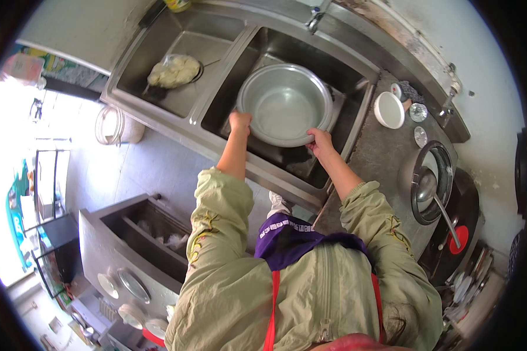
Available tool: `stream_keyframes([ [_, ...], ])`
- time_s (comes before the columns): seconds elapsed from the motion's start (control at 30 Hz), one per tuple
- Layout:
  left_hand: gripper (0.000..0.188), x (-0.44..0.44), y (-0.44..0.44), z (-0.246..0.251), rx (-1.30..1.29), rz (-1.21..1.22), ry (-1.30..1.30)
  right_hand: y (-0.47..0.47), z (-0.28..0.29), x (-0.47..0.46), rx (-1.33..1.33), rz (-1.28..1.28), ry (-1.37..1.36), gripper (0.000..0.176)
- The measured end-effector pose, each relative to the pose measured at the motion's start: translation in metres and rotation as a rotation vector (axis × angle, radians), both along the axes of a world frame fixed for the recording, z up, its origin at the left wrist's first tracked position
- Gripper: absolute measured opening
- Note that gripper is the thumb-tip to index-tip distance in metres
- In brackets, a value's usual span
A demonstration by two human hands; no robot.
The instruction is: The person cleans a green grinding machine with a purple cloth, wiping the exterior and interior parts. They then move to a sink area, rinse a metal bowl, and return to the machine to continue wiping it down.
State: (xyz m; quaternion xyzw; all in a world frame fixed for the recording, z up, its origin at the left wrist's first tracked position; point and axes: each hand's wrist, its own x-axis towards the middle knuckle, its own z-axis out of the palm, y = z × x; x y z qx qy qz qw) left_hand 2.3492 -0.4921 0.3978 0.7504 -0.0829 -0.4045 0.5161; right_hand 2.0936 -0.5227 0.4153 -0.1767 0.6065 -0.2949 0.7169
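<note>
Both of my hands grip a large round metal basin (285, 103) that sits over the right-hand bowl of a stainless steel sink (355, 145). My left hand (240, 122) is closed on its left rim, and my right hand (319, 141) pinches the near right rim with the thumb on top. The inside of the basin looks pale and shiny; whether it holds water I cannot tell. In the left sink bowl a clear plastic bag of pale yellowish food (174, 71) lies beside the round drain.
A faucet (314, 21) stands behind the sink. On the counter at right are a white bowl (389, 110), foil-covered items (418, 112) and a pot with a metal ladle (427, 186). A pale bucket (122, 126) stands left, beyond a metal unit with an open well (145, 237).
</note>
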Motion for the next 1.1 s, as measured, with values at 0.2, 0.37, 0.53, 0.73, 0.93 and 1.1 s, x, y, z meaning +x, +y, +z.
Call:
stream_keyframes([
  [0.2,0.041,-0.010,0.031,0.044,-0.337,-0.080,0.156,0.020,0.037,-0.020,0.022,-0.040,-0.068,0.021],
  [0.37,0.043,-0.040,0.071,0.122,-0.568,-0.150,0.212,0.058,0.089,-0.049,-0.079,-0.044,-0.168,0.016],
  [0.53,0.070,-0.095,0.129,0.230,-0.516,-0.116,0.160,0.116,0.201,-0.100,-0.199,-0.055,-0.234,0.041],
  [0.73,0.074,-0.189,0.202,0.344,-0.641,-0.231,0.000,0.209,0.287,-0.195,-0.447,0.082,-0.119,0.034],
  [0.93,0.072,-0.323,0.256,0.420,-0.711,-0.373,0.010,0.308,0.352,-0.323,-0.736,-0.008,0.011,0.037],
  [1.1,0.067,-0.412,0.275,0.401,-0.999,-0.775,0.017,0.407,0.388,-0.439,-0.780,-0.135,0.299,0.040],
])
